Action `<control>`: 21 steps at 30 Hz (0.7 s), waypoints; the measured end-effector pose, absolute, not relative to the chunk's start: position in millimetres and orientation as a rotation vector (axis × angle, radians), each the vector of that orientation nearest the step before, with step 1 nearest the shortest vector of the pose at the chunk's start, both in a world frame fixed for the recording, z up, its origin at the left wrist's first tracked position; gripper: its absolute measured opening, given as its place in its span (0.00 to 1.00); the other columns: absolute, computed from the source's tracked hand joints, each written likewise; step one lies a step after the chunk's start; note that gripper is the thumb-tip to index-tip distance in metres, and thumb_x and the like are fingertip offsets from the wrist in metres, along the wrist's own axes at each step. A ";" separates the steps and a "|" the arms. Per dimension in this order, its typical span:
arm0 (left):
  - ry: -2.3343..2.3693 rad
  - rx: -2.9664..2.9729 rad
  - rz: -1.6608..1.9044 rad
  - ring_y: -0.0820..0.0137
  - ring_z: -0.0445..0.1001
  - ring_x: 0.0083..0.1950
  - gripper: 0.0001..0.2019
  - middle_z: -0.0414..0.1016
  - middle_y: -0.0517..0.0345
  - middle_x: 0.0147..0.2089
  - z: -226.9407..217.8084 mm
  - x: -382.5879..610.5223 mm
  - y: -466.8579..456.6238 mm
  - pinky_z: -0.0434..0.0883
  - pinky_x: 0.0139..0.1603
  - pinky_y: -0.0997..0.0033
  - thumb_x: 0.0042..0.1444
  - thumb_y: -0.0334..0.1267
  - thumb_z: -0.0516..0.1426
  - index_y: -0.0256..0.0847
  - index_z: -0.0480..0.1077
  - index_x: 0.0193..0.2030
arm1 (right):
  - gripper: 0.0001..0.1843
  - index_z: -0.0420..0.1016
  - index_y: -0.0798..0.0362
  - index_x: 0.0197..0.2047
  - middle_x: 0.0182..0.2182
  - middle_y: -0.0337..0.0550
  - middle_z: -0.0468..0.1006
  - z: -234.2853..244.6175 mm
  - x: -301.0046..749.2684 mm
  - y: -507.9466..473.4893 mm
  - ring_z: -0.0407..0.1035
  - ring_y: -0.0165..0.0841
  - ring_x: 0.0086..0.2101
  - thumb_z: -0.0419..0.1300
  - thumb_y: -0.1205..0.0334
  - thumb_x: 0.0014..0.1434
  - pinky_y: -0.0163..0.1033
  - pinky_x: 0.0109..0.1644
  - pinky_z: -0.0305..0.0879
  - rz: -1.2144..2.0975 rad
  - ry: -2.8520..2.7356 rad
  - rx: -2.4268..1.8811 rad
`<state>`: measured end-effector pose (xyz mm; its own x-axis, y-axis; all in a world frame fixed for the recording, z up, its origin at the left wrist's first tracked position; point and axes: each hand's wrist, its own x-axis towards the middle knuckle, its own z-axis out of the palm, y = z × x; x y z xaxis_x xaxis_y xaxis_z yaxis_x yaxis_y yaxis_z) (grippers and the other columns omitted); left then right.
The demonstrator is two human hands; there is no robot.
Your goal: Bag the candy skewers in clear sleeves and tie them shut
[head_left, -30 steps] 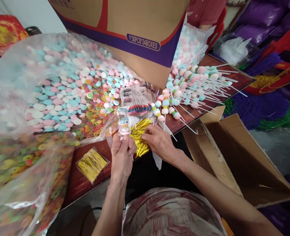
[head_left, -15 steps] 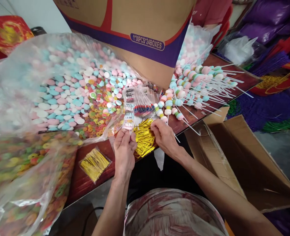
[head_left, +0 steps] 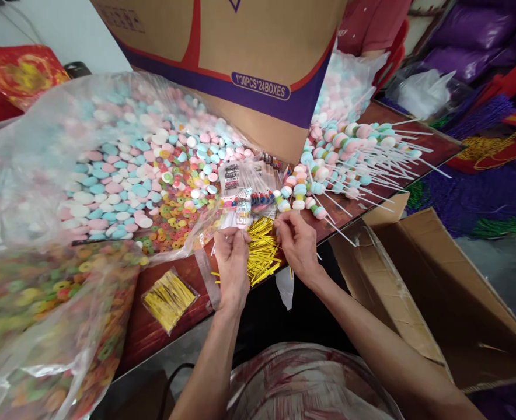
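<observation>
My left hand pinches the lower end of a small clear printed packet and holds it upright above the table edge. Beside it, my right hand has its fingertips pinched together over a loose heap of gold twist ties; a thin gold tie seems to be between the fingers. Just beyond the hands lie more clear packets with candy skewers.
A big open plastic bag of pastel round candies and ring candies fills the left. A packet of gold ties lies on the brown table. Candy skewers lie right, a large cardboard box behind, an open carton below right.
My left hand has moved right and up with the packet, now close to the right hand. My right hand lifted off the tie heap with its fingers pinched.
</observation>
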<state>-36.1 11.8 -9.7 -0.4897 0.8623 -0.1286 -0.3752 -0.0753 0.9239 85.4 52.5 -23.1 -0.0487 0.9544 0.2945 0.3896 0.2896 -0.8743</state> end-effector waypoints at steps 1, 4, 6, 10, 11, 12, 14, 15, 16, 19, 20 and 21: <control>1.271 0.597 1.717 0.82 0.53 0.21 0.11 0.68 0.65 0.28 -9.8 -36.3 12.4 0.50 0.22 0.80 0.54 0.39 0.62 0.42 0.61 0.36 | 0.08 0.64 0.51 0.34 0.28 0.39 0.70 -22.6 84.5 53.1 0.65 0.32 0.30 0.50 0.63 0.66 0.35 0.35 0.60 0.675 -1.700 -1.284; 1.278 0.589 1.729 0.81 0.53 0.21 0.11 0.68 0.65 0.29 -9.2 -38.3 14.2 0.50 0.22 0.79 0.54 0.38 0.61 0.42 0.61 0.36 | 0.09 0.65 0.52 0.35 0.31 0.45 0.71 -21.0 81.1 54.6 0.65 0.34 0.31 0.48 0.65 0.67 0.36 0.31 0.56 0.414 -1.931 -1.424; 1.275 0.583 1.736 0.81 0.53 0.22 0.11 0.68 0.65 0.29 -9.1 -40.1 15.4 0.51 0.23 0.79 0.54 0.38 0.61 0.42 0.62 0.37 | 0.08 0.66 0.54 0.37 0.33 0.48 0.72 -18.9 79.1 56.0 0.64 0.34 0.29 0.48 0.66 0.67 0.37 0.28 0.51 0.307 -2.034 -1.545; 1.287 0.583 1.738 0.80 0.56 0.24 0.10 0.69 0.64 0.30 -8.2 -41.8 17.0 0.54 0.25 0.78 0.54 0.38 0.61 0.42 0.62 0.37 | 0.07 0.66 0.54 0.37 0.33 0.48 0.72 -10.8 79.5 58.9 0.62 0.33 0.27 0.49 0.67 0.67 0.36 0.27 0.49 0.338 -2.061 -1.617; 1.290 0.581 1.736 0.79 0.57 0.24 0.10 0.69 0.64 0.30 -7.6 -41.5 17.3 0.54 0.25 0.78 0.54 0.38 0.61 0.42 0.63 0.38 | 0.07 0.66 0.53 0.36 0.32 0.46 0.72 -8.4 80.5 59.0 0.63 0.32 0.28 0.50 0.66 0.66 0.36 0.28 0.51 0.398 -2.014 -1.559; 1.289 0.576 1.733 0.79 0.57 0.25 0.10 0.69 0.64 0.30 -6.9 -41.0 17.5 0.55 0.26 0.78 0.54 0.38 0.61 0.43 0.63 0.38 | 0.07 0.66 0.53 0.35 0.31 0.45 0.72 -6.1 81.7 58.5 0.63 0.32 0.28 0.51 0.65 0.66 0.36 0.29 0.54 0.486 -1.941 -1.475; 1.277 0.563 1.726 0.79 0.57 0.25 0.11 0.69 0.64 0.30 -5.4 -39.6 18.1 0.55 0.26 0.78 0.53 0.38 0.62 0.43 0.63 0.39 | 0.04 0.67 0.53 0.37 0.30 0.41 0.72 -2.2 84.1 55.6 0.64 0.30 0.27 0.53 0.64 0.65 0.35 0.31 0.59 0.741 -1.722 -1.289; 1.266 0.555 1.722 0.79 0.57 0.25 0.11 0.69 0.64 0.31 -4.8 -38.7 18.4 0.55 0.26 0.78 0.53 0.37 0.62 0.43 0.63 0.39 | 0.04 0.69 0.52 0.39 0.29 0.39 0.72 -0.8 85.2 53.4 0.63 0.29 0.26 0.55 0.62 0.64 0.35 0.30 0.59 0.891 -1.596 -1.215; 1.252 0.548 1.716 0.79 0.57 0.25 0.11 0.69 0.64 0.31 -4.4 -37.7 18.6 0.55 0.27 0.78 0.53 0.37 0.62 0.43 0.63 0.39 | 0.06 0.70 0.52 0.41 0.27 0.37 0.71 0.2 86.1 51.0 0.62 0.28 0.24 0.57 0.60 0.63 0.34 0.28 0.59 1.039 -1.483 -1.160; 1.221 0.545 1.677 0.79 0.56 0.25 0.10 0.68 0.65 0.30 -4.7 -34.3 17.9 0.55 0.26 0.78 0.53 0.35 0.61 0.43 0.63 0.39 | 0.09 0.75 0.53 0.37 0.21 0.34 0.69 0.4 87.9 44.6 0.60 0.27 0.21 0.62 0.56 0.59 0.33 0.24 0.57 1.343 -1.347 -1.083; 1.213 0.556 1.661 0.79 0.55 0.24 0.09 0.66 0.65 0.29 -5.1 -33.0 17.1 0.55 0.26 0.78 0.53 0.34 0.60 0.43 0.64 0.39 | 0.08 0.77 0.53 0.35 0.22 0.35 0.70 -0.2 88.3 43.3 0.62 0.28 0.22 0.63 0.56 0.58 0.33 0.25 0.58 1.362 -1.370 -1.077; 1.206 0.575 1.646 0.78 0.56 0.24 0.09 0.65 0.66 0.28 -5.4 -31.6 15.9 0.56 0.26 0.78 0.52 0.33 0.60 0.43 0.65 0.39 | 0.08 0.77 0.53 0.32 0.23 0.37 0.72 -0.9 88.6 42.7 0.63 0.28 0.24 0.64 0.57 0.57 0.33 0.27 0.60 1.348 -1.406 -1.079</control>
